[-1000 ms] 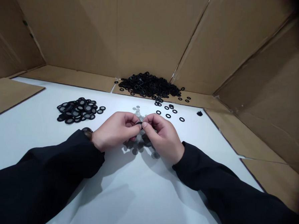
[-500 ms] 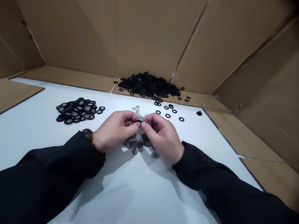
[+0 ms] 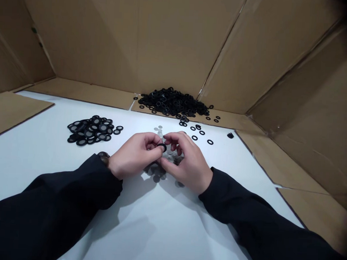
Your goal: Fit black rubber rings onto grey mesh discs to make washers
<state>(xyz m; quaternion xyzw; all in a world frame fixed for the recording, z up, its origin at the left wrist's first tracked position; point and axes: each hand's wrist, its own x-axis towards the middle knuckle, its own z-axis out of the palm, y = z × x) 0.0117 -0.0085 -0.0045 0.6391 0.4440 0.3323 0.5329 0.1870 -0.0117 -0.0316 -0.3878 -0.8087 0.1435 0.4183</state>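
- Tall brown cardboard walls [image 3: 178, 41], smooth and creased at the seams, enclose the far side and both flanks, from about 10 to 2 o'clock of the hands.
- The smooth white counter [image 3: 121, 236] lies beneath everything, edged by flat cardboard strips [image 3: 82, 92].
- Loose black sleeves [image 3: 56, 201] reach in from 8 and 4 o'clock.
- A dense heap of black rings [image 3: 172, 101] stands at 12 o'clock on the far strip, by the wall, spilling onto the counter.
- The right hand [image 3: 187, 161] is part-open, thumb and forefinger apart beside the held ring; whether it touches cannot be told.
- The left hand [image 3: 136, 153] pinches that ring.
- A pile of black rings with grey centres [image 3: 92, 129] sits at 10 o'clock.
- Thin, round grey discs [image 3: 156, 178] lie scattered beneath both hands, partly hidden by them.
- Dark, rounded beads [image 3: 103, 155] circle the left wrist.
- A small black clump [image 3: 230, 135] rests at 2 o'clock.
- Loose flat rings [image 3: 207, 142] lie around 1 o'clock.
- The held ring [image 3: 165, 148], black and round, is at the left fingertips.
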